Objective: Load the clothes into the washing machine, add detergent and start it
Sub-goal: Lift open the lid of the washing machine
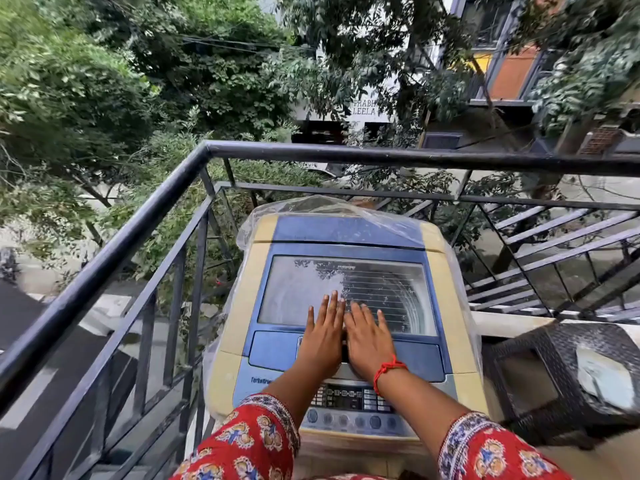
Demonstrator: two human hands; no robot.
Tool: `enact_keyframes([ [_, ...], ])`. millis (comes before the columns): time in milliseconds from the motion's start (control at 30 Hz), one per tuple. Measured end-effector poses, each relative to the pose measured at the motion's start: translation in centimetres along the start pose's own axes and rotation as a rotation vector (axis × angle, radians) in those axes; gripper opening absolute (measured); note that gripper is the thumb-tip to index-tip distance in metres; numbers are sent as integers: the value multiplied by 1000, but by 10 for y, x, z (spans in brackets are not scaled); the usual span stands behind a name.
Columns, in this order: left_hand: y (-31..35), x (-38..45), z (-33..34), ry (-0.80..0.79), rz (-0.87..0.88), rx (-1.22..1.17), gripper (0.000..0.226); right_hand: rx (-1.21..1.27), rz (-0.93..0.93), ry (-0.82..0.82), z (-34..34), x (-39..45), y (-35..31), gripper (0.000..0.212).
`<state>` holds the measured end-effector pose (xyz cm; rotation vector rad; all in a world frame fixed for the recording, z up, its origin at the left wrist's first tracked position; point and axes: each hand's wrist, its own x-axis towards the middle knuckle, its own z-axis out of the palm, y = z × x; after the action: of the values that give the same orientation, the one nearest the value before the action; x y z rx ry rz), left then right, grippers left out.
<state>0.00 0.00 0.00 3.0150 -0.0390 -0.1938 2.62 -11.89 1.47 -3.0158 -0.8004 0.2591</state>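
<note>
A blue and cream top-loading washing machine (239,306) stands on a balcony, a clear plastic cover (332,206) pushed back over its rear. Its lid (298,289), with a glass window, is down. My left hand (323,336) and my right hand (369,337) lie flat side by side on the lid's front edge, fingers stretched out and holding nothing. A red thread is tied round my right wrist. The control panel (349,405) with buttons sits below my wrists. No clothes or detergent are in view.
A dark metal railing (114,247) runs along the left and behind the machine, with trees and a street beyond. A dark wicker stool (540,375) with a pale object on it stands at the right of the machine.
</note>
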Motion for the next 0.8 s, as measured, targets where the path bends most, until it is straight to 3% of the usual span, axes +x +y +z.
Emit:
enact_keyframes([
  [167,8,-24,1,73,6,21,69,-6,-14,248,12,-24,-1,37],
  [267,10,-39,2,130,26,-10,44,43,-62,305,15,-28,2,29],
  [400,7,-43,8,70,-41,-13,25,67,-71,270,16,-33,-1,18],
  [600,12,-52,5,23,-50,-83,33,97,-31,151,15,-45,-1,1],
  [800,13,-49,-6,27,-78,-117,27,238,95,46,3,-46,-4,36],
])
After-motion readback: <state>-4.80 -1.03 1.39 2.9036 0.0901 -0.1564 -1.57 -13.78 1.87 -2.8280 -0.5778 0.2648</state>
